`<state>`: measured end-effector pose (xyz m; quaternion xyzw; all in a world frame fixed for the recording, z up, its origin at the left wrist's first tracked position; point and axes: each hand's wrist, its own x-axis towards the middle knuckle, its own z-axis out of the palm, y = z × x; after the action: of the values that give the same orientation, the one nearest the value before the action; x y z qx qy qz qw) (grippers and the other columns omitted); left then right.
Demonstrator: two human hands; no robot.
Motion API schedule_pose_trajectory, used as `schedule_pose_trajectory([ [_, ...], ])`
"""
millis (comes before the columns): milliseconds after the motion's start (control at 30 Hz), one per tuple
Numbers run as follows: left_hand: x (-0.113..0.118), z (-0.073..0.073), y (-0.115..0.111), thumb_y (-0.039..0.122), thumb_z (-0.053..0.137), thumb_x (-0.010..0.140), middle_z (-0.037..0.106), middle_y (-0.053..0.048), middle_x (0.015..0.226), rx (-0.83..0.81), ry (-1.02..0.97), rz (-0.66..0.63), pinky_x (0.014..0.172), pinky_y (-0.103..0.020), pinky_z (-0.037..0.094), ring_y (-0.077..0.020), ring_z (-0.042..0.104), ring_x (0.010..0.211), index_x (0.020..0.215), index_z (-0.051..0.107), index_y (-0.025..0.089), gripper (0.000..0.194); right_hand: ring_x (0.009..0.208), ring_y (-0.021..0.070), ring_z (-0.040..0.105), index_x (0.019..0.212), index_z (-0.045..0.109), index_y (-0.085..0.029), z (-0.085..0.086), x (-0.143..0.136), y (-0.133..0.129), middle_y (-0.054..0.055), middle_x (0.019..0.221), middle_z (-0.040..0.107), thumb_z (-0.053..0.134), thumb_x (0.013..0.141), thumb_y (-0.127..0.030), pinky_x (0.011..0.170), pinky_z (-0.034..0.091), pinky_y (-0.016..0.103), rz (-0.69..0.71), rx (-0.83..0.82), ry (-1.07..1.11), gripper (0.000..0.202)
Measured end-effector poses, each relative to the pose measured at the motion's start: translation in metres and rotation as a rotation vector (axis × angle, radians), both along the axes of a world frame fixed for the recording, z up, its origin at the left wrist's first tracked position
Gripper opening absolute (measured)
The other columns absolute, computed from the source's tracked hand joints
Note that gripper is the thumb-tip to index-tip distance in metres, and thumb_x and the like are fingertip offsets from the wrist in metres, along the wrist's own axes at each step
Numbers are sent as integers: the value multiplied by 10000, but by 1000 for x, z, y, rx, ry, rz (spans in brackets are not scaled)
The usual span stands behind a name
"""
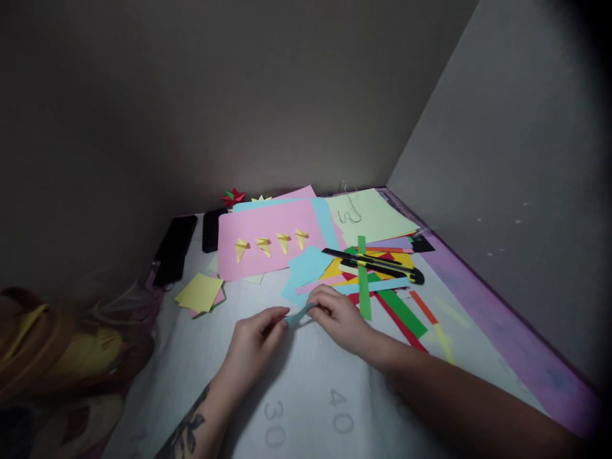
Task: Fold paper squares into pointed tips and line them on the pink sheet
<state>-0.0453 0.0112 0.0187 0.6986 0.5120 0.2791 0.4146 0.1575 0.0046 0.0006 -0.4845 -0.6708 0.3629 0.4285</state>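
Observation:
Between my two hands, just above the white table covering (306, 376), is a narrow blue paper strip (299, 315). My left hand (258, 336) pinches its left end between thumb and fingers. The other end is pinched by my right hand (338, 313), and the strip slants up toward it. Part of the strip is hidden behind the fingertips. Beyond my hands lies a pink sheet (268, 223) with several folded yellow paper pieces (262, 246) in a row. Light blue paper (308, 264) lies just past my right hand.
Right of centre, black-and-yellow cutters (387, 268) lie on mixed paper strips (401, 306). Square yellow papers (198, 291) are stacked at left, near a black phone (176, 239). Pale green sheets (373, 213) and a red folded star (234, 197) lie at the back, by the wall.

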Motion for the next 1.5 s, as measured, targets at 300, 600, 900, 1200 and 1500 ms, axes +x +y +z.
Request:
schedule_pose_trajectory([
  [300,6,3,-3,299,646,743,730,-54,692,-26,-65,156,597,-251,504,-174,662,633,942,723,115,282,879,183,535,1063,520,-242,-6,1,-12,72,1079,520,561,815,-122,658,462,296,-184,237,25,278],
  [600,1,-2,-4,264,630,759,742,-36,721,108,1,111,603,-238,509,-164,673,637,863,719,145,182,944,197,538,1029,521,-247,-4,-5,-13,77,1088,534,566,806,-94,639,479,282,-88,278,12,274],
  [900,-4,-7,-3,251,602,806,738,-19,748,189,71,67,605,-227,502,-146,670,643,880,707,168,153,783,150,538,988,496,-242,-9,-5,-8,35,975,541,584,778,-101,613,451,261,-96,138,139,267],
  [1200,-5,-10,-4,251,602,803,740,-35,784,166,61,48,633,-250,511,-159,673,666,870,710,172,150,1002,195,551,855,613,-222,-6,-3,-8,74,1041,544,592,792,-103,625,480,240,35,143,43,137],
  [1500,0,0,-2,308,623,795,738,-50,854,-168,-145,-21,710,-262,524,-170,677,767,1057,646,156,305,846,165,619,867,670,-236,-14,1,-3,31,887,647,425,618,59,732,512,298,160,233,2,457],
])
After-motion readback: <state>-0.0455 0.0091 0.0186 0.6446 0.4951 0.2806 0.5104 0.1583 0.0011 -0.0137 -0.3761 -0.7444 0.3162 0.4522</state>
